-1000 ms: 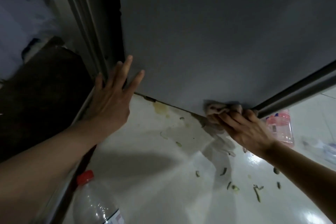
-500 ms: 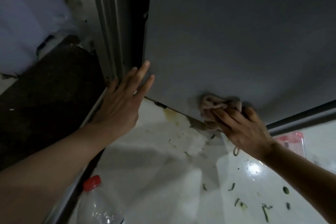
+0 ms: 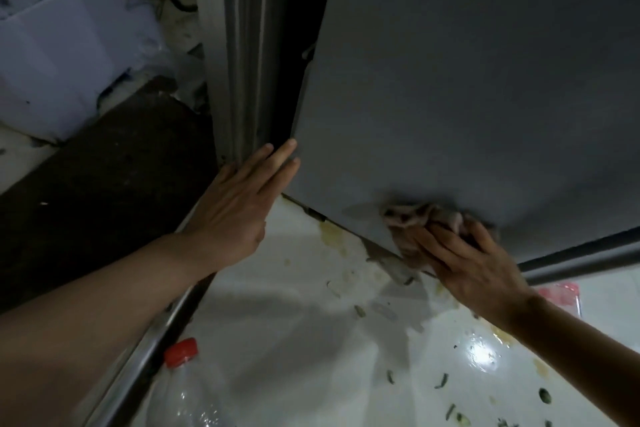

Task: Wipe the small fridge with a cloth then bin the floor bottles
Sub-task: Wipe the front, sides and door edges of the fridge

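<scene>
The small grey fridge [image 3: 467, 80] fills the upper right, its flat side facing me. My right hand [image 3: 467, 263] presses a crumpled pinkish cloth [image 3: 419, 218] against the fridge's lower edge, fingers laid over the cloth. My left hand [image 3: 239, 204] is flat, its straight fingertips touching the fridge's left corner. A clear plastic bottle with a red cap [image 3: 183, 388] lies on the floor at the bottom left. A second bottle with a pink label [image 3: 564, 298] shows on the floor behind my right wrist, mostly hidden.
The white tiled floor [image 3: 294, 340] is wet and littered with green scraps and yellowish stains. A metal door frame [image 3: 242, 45] stands left of the fridge, with a dark mat [image 3: 97, 184] beyond it. White boxes [image 3: 62, 45] and cables sit at the upper left.
The view has shifted so the fridge sits further right. My right hand has slid the cloth a little up and left along the fridge's lower edge. My left hand stays at the corner.
</scene>
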A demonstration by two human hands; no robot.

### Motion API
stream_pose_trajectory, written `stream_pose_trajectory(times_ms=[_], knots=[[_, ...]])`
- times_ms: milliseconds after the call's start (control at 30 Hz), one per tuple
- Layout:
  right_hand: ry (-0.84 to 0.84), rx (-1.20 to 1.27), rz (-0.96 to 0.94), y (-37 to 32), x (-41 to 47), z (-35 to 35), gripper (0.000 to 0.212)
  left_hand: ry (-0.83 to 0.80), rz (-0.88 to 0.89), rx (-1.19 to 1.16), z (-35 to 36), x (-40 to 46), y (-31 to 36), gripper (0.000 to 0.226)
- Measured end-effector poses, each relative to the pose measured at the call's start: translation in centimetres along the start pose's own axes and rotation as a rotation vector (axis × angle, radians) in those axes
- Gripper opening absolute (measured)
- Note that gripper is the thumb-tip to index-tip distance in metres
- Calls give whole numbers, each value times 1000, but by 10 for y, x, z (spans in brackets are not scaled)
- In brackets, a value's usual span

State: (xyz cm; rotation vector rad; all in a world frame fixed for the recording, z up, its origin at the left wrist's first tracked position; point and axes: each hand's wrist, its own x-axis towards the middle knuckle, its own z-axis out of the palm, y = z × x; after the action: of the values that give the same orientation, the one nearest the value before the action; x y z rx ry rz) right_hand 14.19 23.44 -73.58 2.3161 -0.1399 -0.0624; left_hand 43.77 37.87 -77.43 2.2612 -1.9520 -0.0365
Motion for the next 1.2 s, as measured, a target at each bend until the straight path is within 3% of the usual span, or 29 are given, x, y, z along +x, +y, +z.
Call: stream_pose_trajectory(times_ms=[67,100,200,333,467,600,700,767,867,967,1033,1100,1167,1200], knots=[[-71,8,10,6,4,-1,119,-5,15,-42,-5,-2,-9,100],[-89,-18,16,5,18,-3,117,-10,20,-63,-7,-3,-13,98],[6,-30,-56,-14,80,-5,71,-30,-4,-137,-8,-8,-21,90],[-45,-87,-117,-42,136,-1,78,-35,17,-193,-6,-16,-24,80],[24,-107,-64,-25,104,12,73,-28,12,-246,-5,-21,-28,71],[-10,-173,-101,-12,89,11,64,-13,1,-273,-6,-21,-30,59],[4,-155,-68,-23,114,9,70,5,-15,-279,-6,-20,-33,51],[7,-144,-32,-32,142,7,86,20,-29,-315,-6,-21,-36,46],[-97,-182,-16,-48,174,7,104,19,-67,-337,-5,-20,-41,38],[-176,-204,-75,-56,182,16,109,7,-96,-356,-5,-20,-41,34],[-156,-176,-135,-61,184,26,95,-1,-101,-347,-6,-20,-39,31],[-218,8,-160,-63,189,28,62,-7,-108,-340,-6,-19,-37,32],[-274,138,-181,-63,191,24,54,-36,-110,-330,-7,-18,-34,35],[-230,73,-210,-64,190,28,63,-54,-103,-319,-7,-18,-32,37]])
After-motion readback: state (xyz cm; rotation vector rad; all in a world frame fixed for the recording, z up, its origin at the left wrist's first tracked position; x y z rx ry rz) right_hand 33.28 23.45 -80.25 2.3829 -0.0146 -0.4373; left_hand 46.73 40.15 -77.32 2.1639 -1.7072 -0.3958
